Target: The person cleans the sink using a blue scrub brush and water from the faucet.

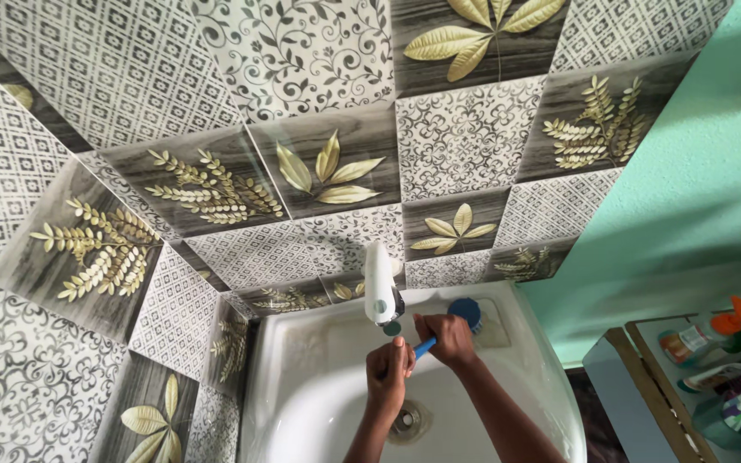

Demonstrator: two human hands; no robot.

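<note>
Patterned leaf tiles [328,167], green wall [696,197], cluttered side shelf [645,343].

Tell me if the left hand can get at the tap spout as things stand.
Probably yes: the left hand is raised just under the white tap, its fingertips close to the spout's end, with nothing between them. The right hand holds the blue brush off to the side.

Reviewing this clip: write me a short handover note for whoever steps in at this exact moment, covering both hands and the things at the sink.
Left hand: raised under the white plastic tap, fingertips near its spout; whether it grips anything cannot be told.
Right hand: closed on the blue-handled brush, whose round blue head lies against the back ledge of the white ceramic basin.
The metal drain is open; no water visibly running.
Done: brush in hand at the tap end.
Left: how much of the basin is scrubbed cannot be judged.
</note>
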